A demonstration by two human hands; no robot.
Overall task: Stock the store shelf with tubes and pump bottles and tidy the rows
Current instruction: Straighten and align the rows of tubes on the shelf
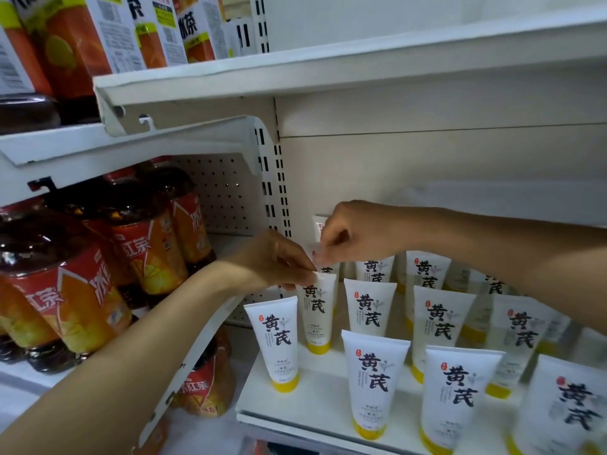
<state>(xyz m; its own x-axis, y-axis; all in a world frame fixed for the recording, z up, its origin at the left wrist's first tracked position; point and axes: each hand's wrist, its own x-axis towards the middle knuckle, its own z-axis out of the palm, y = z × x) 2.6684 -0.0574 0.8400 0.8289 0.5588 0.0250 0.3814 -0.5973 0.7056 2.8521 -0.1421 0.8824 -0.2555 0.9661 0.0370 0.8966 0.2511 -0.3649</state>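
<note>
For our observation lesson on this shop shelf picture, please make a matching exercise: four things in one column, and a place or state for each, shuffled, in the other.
1. left hand
2. right hand
3. tea bottles
4. drink cartons

A. top shelf, left
B. pinches a tube behind the second-row tube
C. left of the tubes
D. pinches the second-row tube

Pairs: 1-D, 2-B, 3-C, 4-A

White tubes with yellow caps and black lettering; orange-red labelled bottles.
</note>
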